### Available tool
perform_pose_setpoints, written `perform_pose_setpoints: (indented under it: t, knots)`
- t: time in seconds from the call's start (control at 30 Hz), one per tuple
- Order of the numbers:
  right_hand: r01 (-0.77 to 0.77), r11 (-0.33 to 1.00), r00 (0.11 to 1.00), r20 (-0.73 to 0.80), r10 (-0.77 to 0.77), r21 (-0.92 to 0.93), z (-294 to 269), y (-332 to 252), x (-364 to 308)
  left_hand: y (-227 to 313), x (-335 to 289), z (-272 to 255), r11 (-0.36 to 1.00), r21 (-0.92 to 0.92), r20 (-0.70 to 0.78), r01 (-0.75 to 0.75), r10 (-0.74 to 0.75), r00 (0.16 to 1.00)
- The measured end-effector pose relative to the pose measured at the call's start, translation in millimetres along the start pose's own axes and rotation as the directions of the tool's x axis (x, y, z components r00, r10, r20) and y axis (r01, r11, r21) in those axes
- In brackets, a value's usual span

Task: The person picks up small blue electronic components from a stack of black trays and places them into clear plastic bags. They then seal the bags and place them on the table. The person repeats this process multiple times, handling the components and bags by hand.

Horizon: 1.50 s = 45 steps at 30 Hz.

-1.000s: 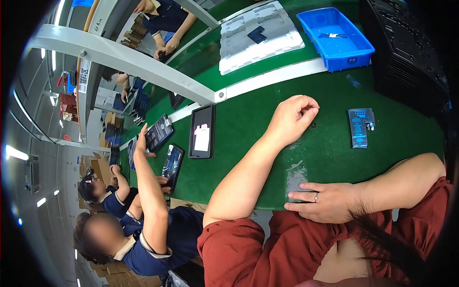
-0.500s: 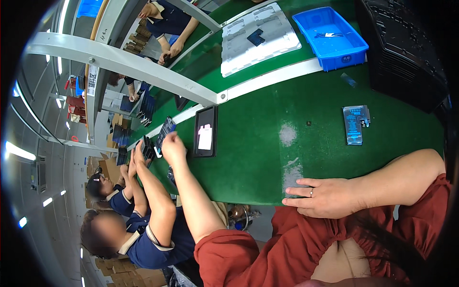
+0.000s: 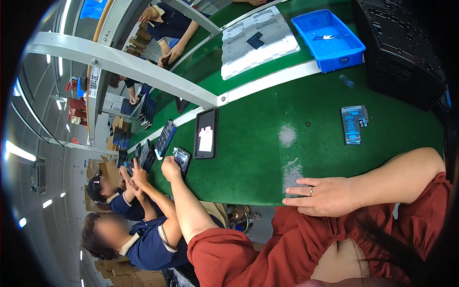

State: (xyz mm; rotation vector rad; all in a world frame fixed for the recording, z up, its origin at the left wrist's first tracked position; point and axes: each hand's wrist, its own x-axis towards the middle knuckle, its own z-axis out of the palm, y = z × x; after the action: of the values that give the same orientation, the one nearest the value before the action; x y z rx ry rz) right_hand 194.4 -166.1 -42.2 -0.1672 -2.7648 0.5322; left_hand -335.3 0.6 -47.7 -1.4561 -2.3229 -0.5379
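Apparently, a shiny dark device (image 3: 181, 160) is touched at its near edge, on the left of the green worktop (image 3: 248, 158), by the curled fingers of the left hand (image 3: 171, 170); whether it is gripped cannot be told. Handling is judged barely begun: the device seems not yet lifted, and the black tray (image 3: 206, 117) beside it is left untouched. Farther right, the right hand (image 3: 330, 196) is rested flat, fingers slightly spread and holding nothing visible, well below a black battery (image 3: 352, 126).

An electronics assembly workshop in a factory: co-workers (image 3: 158, 244) in matching navy polo shirts (image 3: 123, 205) line a long green desk (image 3: 239, 153) (with a blue parts bin (image 3: 343, 63) and a flat battery (image 3: 352, 126) on it), tube lights (image 3: 20, 150) overhead, cardboard boxes (image 3: 125, 273) piled behind.
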Motion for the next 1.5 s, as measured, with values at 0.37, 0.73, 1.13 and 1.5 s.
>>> perform_pose_setpoints:
  t: [0.37,0.73,1.13,1.5]
  knots:
    - [-0.004,1.000,1.000,0.029,0.004,-0.025,-2.4,-0.8,0.3,1.1,-0.2,-20.8,0.996,0.064,-0.078,-0.055,0.060,0.995]
    - [0.004,0.999,0.997,-0.070,-0.008,-0.050,-3.4,1.2,-0.3,145.0,-47.8,-116.1,0.857,-0.372,-0.083,-0.356,0.351,0.933]
    - [-0.632,0.738,0.577,-0.491,0.652,0.237,-68.0,14.0,-10.2,297.9,-191.7,-140.9,0.262,-0.790,-0.052,-0.555,0.872,0.486]
    - [-0.560,0.496,0.375,-0.332,0.866,0.664,-90.5,24.6,-30.7,340.1,-196.1,-128.9,0.196,-0.919,0.064,-0.341,0.930,0.363]
